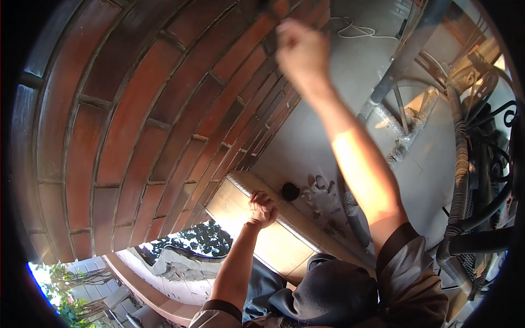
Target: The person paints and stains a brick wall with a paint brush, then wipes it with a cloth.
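Note:
My right hand (299, 48) is raised to the red brick wall (164, 109), at a mortar joint near the top of the view. Its fingers are curled and blurred. Something dark shows just above them, and I cannot tell whether they hold it. My left hand (261, 209) is lower down, closed in a fist over the rounded edge of a beige tiled ledge (240, 216) at the foot of the wall. Both forearms are bare, with dark sleeves at the elbows.
A small black round object (290, 191) and a crumpled whitish rag or glove (321, 192) lie by the ledge. Dark curled ironwork with ribbed hoses (462, 164) crowds the right side. A white cord (355, 30) lies on the grey floor. Greenery (202, 240) shows below.

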Demonstrator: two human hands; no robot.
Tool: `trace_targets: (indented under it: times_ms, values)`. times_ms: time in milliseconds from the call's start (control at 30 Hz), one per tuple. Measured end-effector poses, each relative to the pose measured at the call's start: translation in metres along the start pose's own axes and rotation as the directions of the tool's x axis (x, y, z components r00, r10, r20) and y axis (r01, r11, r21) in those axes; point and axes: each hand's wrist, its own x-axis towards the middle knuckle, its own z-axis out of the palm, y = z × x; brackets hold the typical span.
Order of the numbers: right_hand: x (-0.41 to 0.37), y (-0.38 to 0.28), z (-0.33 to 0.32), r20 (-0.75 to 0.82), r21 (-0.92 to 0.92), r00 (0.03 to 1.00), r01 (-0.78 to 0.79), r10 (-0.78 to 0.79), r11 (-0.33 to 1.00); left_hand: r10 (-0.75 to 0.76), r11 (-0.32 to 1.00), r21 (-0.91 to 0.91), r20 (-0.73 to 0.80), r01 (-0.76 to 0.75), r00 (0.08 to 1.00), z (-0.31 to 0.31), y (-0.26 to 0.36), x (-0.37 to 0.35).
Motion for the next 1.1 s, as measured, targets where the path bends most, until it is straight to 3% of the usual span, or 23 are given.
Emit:
trace_targets:
  times_ms: [33,67,133,200,233,300,333,367,433,467,533,600,667,733,767,833,933,967,1000,1033,1067,1100]
  values:
    - [-0.029,-0.038,0.004,0.185,-0.028,0.983,-0.009,0.014,1.000,-0.018,1.000,0.018,-0.031,0.019,0.999,0.004,0.000,-0.002]
    - [-0.065,-0.061,0.013,0.337,-0.177,0.933,0.195,-0.127,0.965,-0.038,0.999,0.034,-0.061,0.040,0.997,0.010,0.000,-0.006]
    - [-0.145,-0.113,0.007,0.689,-0.042,0.685,0.363,-0.237,0.931,-0.033,0.999,0.011,-0.044,0.033,0.998,0.010,-0.001,-0.006]
    - [-0.180,-0.142,0.006,0.883,0.227,0.362,0.233,-0.301,0.946,0.020,0.997,-0.069,0.063,-0.016,0.998,-0.002,-0.008,-0.007]
    - [-0.172,-0.136,0.004,0.898,0.273,0.295,0.207,-0.326,0.939,0.111,0.992,-0.061,0.052,-0.108,0.992,-0.006,-0.010,-0.001]
    - [-0.102,-0.094,0.008,0.844,0.183,0.460,0.234,-0.275,0.955,0.030,0.999,-0.028,-0.011,-0.030,1.000,0.004,-0.005,-0.003]
    - [-0.063,-0.069,0.006,0.766,0.138,0.595,0.220,-0.245,0.966,-0.011,1.000,-0.016,-0.048,0.010,0.999,0.007,-0.004,-0.004]
    - [-0.032,-0.028,0.004,0.557,0.218,0.791,0.156,-0.254,0.963,-0.021,0.999,-0.033,-0.031,0.019,0.999,0.002,-0.001,-0.003]
    - [0.036,0.023,-0.030,0.310,-0.049,0.935,0.200,-0.175,0.979,-0.024,0.999,-0.023,-0.037,0.023,0.999,0.003,-0.003,-0.004]
    - [0.061,0.042,-0.044,0.237,-0.198,0.971,0.042,0.006,0.979,-0.024,1.000,-0.018,-0.037,0.023,0.999,0.004,-0.003,-0.004]
    - [0.072,0.051,-0.048,0.024,-0.383,1.000,-0.006,0.016,0.924,-0.019,0.999,-0.033,-0.038,0.018,0.999,0.002,0.001,-0.005]
    - [0.053,0.033,-0.026,0.046,-0.365,0.999,0.010,0.008,0.931,-0.019,0.999,-0.033,-0.032,0.018,0.999,0.001,-0.001,-0.004]
    - [-0.015,-0.036,0.006,0.226,-0.342,0.974,0.094,-0.015,0.935,-0.035,0.999,-0.022,-0.010,0.035,0.999,0.005,-0.004,-0.007]
    - [-0.109,-0.100,0.014,0.528,-0.300,0.846,0.274,-0.080,0.914,-0.039,0.999,0.030,0.040,0.037,0.998,-0.006,0.001,-0.004]
    - [-0.135,-0.145,-0.009,0.865,-0.170,0.502,0.326,-0.018,0.930,-0.058,0.998,-0.004,0.014,0.058,0.998,-0.003,0.001,-0.003]
    - [-0.170,-0.167,-0.009,0.817,0.119,0.410,0.567,-0.405,0.815,-0.084,0.994,-0.074,-0.011,0.083,0.996,0.011,-0.006,-0.010]
    - [-0.098,-0.155,0.006,0.865,-0.018,0.442,0.503,-0.240,0.864,-0.115,0.975,-0.193,-0.033,0.107,0.993,0.029,-0.012,-0.019]
    - [-0.064,-0.137,0.001,0.679,0.120,0.718,0.097,-0.153,0.988,-0.065,0.986,-0.156,-0.047,0.057,0.997,0.023,-0.011,-0.015]
    - [-0.028,-0.113,-0.008,0.465,0.092,0.859,0.192,-0.213,0.977,-0.018,0.993,-0.115,-0.064,0.010,0.998,0.016,-0.011,-0.010]
    - [0.006,-0.074,-0.019,0.201,-0.099,0.904,0.401,-0.376,0.911,-0.051,0.994,-0.097,-0.020,0.049,0.998,0.018,-0.011,-0.012]
    - [0.024,-0.073,-0.037,0.113,-0.254,0.989,0.122,-0.095,0.959,-0.066,0.993,-0.096,-0.002,0.065,0.998,0.016,-0.009,-0.014]
    - [0.022,-0.072,-0.032,0.110,-0.288,0.989,0.130,-0.102,0.949,-0.075,0.993,-0.094,0.013,0.076,0.997,0.014,-0.008,-0.012]
